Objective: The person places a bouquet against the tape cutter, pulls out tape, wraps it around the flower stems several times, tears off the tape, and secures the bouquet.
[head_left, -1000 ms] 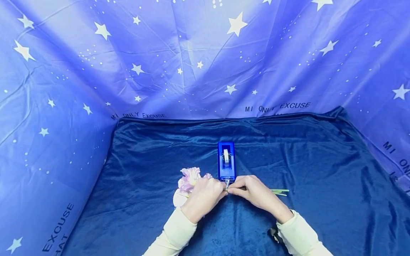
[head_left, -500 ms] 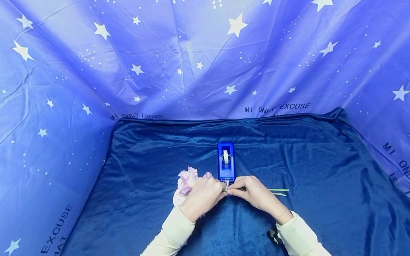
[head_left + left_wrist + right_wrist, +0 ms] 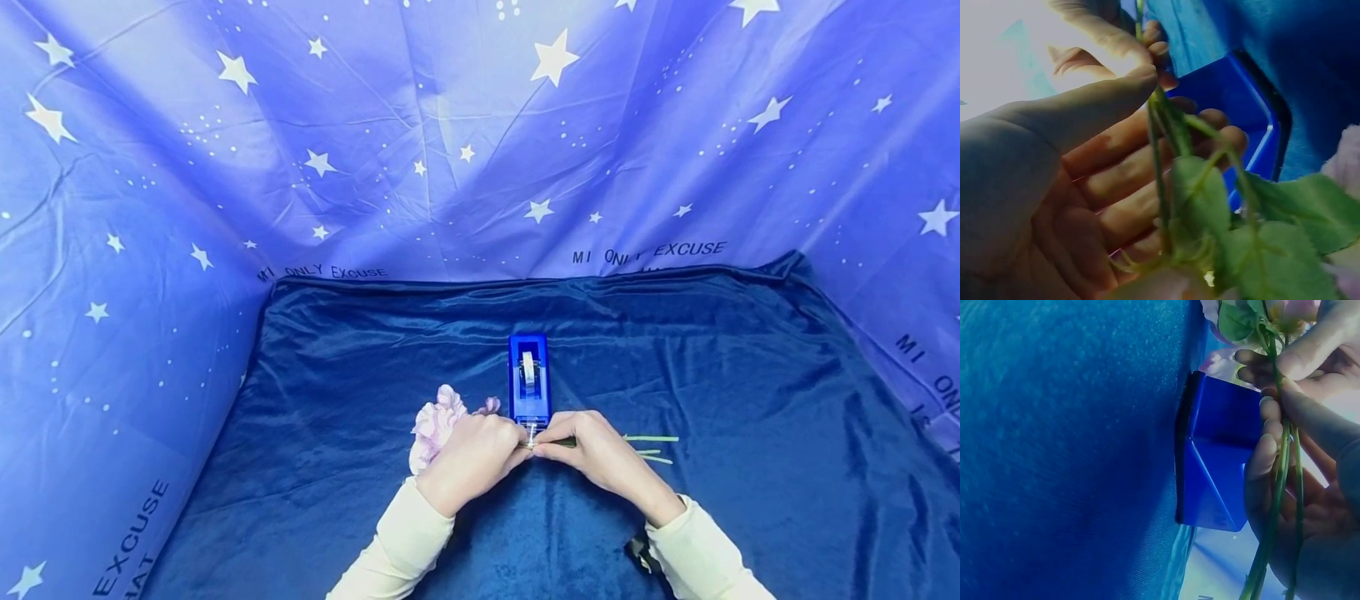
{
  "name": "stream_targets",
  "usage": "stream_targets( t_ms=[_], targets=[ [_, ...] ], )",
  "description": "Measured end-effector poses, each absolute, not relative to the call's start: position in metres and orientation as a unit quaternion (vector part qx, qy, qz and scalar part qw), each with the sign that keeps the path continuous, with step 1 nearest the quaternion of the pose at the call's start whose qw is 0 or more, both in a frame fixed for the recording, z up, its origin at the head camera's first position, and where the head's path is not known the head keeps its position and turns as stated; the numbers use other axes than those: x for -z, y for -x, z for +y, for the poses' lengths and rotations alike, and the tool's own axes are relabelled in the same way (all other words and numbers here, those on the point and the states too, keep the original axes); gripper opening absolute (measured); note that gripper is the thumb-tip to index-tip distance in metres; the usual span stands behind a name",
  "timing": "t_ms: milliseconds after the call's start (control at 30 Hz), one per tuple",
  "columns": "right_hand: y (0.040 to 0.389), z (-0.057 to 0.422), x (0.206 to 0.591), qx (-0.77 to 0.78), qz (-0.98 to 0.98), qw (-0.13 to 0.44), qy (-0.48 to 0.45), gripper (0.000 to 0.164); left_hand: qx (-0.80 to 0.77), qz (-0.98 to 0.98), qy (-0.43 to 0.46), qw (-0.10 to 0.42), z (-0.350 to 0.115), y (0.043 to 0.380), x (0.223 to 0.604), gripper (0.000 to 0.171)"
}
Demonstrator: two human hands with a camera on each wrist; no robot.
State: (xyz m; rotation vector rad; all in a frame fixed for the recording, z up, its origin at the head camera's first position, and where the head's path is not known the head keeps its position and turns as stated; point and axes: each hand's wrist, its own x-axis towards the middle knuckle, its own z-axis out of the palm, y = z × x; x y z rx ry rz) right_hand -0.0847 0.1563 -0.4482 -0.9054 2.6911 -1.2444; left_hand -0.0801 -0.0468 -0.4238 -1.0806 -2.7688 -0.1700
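Note:
Light purple-pink flowers (image 3: 433, 429) lie to the left of my left hand (image 3: 474, 462), which pinches their green stems (image 3: 1161, 144) between thumb and fingers. Green leaves (image 3: 1200, 190) hang beside that palm in the left wrist view. Close by, my right hand (image 3: 596, 454) pinches the same stems, and their cut ends (image 3: 654, 438) stick out past it to the right. Just beyond the hands stands a blue tape dispenser (image 3: 532, 407) with a roll of tape (image 3: 528, 369). A clear strip of tape (image 3: 532, 433) runs from its front edge to the stems between my fingertips.
Dark blue velvet cloth (image 3: 337, 500) covers the table. A small black object (image 3: 641, 552) lies by my right sleeve, partly hidden by it. Purple-blue star-printed curtains (image 3: 420, 125) enclose the back and sides.
The bunch has turned a little: the flower heads show another side, a white petal is out of sight, and the stem ends have spread apart. Both hands stay almost in place by the dispenser.

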Motion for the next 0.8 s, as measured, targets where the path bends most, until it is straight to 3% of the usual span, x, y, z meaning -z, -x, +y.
stream_targets(
  t_ms=[367, 800],
  targets=[
    [0.0833, 0.1568, 0.4484, 0.393, 0.877, 0.015, 0.275, 0.008, 0.046, -0.928, 0.363, 0.075, -0.0464, 0.0830, 0.4193, 0.021],
    [0.0818, 0.1552, 0.4488, 0.390, 0.880, -0.003, 0.273, 0.010, 0.069, -0.926, 0.370, 0.023, -0.0485, 0.0862, 0.4193, 0.021]
  ],
)
